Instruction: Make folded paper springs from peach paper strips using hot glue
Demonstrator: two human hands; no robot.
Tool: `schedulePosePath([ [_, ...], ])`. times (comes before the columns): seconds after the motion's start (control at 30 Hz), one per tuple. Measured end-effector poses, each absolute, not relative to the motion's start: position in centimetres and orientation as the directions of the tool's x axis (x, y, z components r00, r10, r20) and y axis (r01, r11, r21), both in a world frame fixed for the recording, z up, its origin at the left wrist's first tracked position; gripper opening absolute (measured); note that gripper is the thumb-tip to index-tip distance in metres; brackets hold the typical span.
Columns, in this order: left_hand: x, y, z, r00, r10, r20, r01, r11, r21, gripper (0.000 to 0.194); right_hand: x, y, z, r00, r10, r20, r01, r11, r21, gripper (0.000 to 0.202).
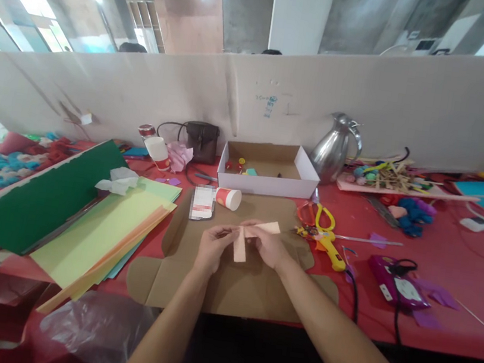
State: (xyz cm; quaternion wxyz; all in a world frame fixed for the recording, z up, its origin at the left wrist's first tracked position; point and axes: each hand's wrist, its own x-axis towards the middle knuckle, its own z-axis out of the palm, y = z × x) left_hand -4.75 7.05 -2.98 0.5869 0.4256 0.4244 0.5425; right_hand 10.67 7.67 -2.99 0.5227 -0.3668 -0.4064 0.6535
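Both my hands pinch a pale orange paper strip (240, 248) over the brown cardboard sheet (195, 286). One end of the strip hangs down toward me between the hands, and another part runs out to the right, past my right fingers. My left hand (213, 248) grips it at the bend with thumb and fingers. My right hand (268, 245) holds it just to the right of that, its fingers partly hidden. Beyond the hands, a red and white paper cup (228, 198) lies on its side beside a small white item (202, 203), blurred in the picture.
Coloured paper sheets (103, 225) and a green board (50, 202) lie left. Behind are a white open box (267, 185) and a steel jug (333, 149). To the right are scissors (325, 219), a yellow glue gun (331, 253) with a cord, and a purple power box (396, 281).
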Motion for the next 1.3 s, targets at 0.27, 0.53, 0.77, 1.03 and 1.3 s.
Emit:
schedulePosePath([
  [0.27,-4.6,7.2,-3.4,-0.044,0.997,0.071,-0.275,-0.08,0.958,0.018,9.5,7.0,-3.4,-0.138,0.989,-0.047,-0.24,-0.079,-0.968,0.035],
  [0.53,-5.7,6.5,-1.0,0.127,0.984,0.126,-0.037,-0.122,0.992,0.033,10.9,6.9,-2.8,-0.222,0.971,0.089,0.05,0.102,-0.994,0.029],
  [0.77,-5.8,7.7,-1.3,0.097,0.995,0.031,0.004,-0.032,0.999,0.028,10.4,6.8,-2.2,-0.321,0.946,0.04,-0.118,0.002,-0.993,0.038],
  [1.03,-7.3,7.8,-2.2,0.302,0.949,-0.087,-0.106,0.124,0.987,0.029,11.3,7.5,-3.4,-0.354,0.934,-0.051,-0.076,-0.083,-0.994,0.031],
  [1.3,-7.3,8.0,-2.1,0.27,0.95,-0.158,-0.227,0.222,0.948,0.023,11.1,7.8,-3.6,-0.309,0.949,-0.07,-0.151,-0.122,-0.981,0.03],
])
